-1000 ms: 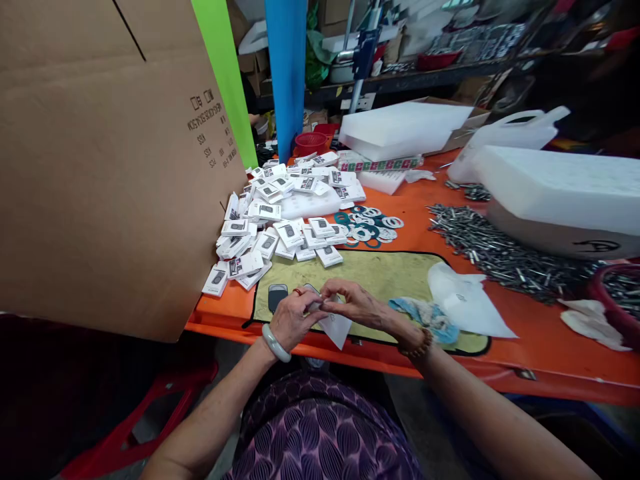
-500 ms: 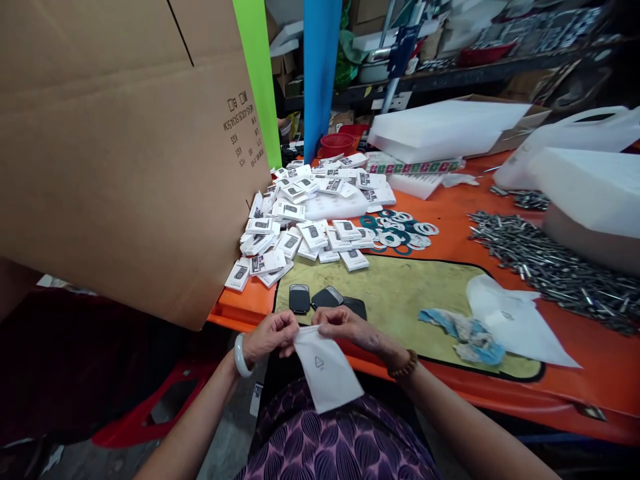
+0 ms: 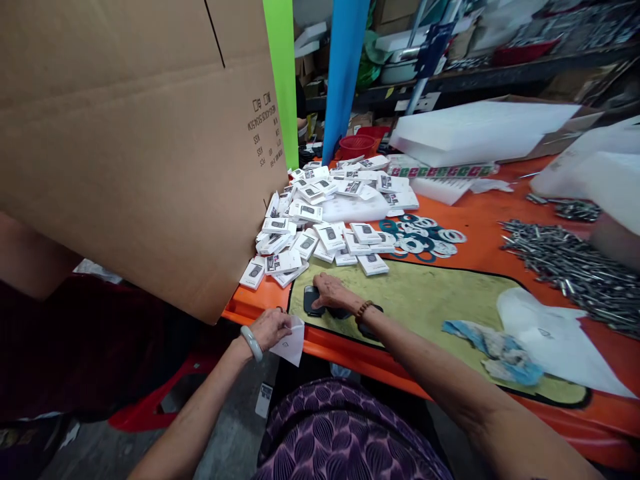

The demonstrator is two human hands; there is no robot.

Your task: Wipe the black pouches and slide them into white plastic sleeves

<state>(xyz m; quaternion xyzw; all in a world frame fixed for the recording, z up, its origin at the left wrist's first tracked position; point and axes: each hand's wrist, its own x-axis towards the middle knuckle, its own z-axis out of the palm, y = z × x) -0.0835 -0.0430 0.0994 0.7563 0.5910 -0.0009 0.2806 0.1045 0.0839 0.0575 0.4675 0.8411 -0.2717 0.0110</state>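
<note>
My left hand (image 3: 273, 328) is closed on a thin white plastic pouch (image 3: 294, 343) with a small printed triangle, in front of the table's edge. My right hand (image 3: 331, 293) reaches over the yellow mat (image 3: 420, 293), its thumb and fingers closed at the right edge of a flat black rounded-square piece (image 3: 311, 303) lying there. More black pieces lie under and beside my right wrist, mostly hidden by it. Behind them is a heap of small white printed boxes (image 3: 330, 237).
A big cardboard box (image 3: 200, 167) rises at the left. Teal and white rings (image 3: 420, 237) lie behind the mat. To the right are a blue-white rag (image 3: 515, 360), a white plastic sheet (image 3: 545, 333) and a pile of metal pins (image 3: 565, 267) on the orange table (image 3: 480, 207).
My right hand has let go of the pouch and moved forward onto a black piece. The left hand keeps the pouch, now lower and farther left. The view has shifted slightly.
</note>
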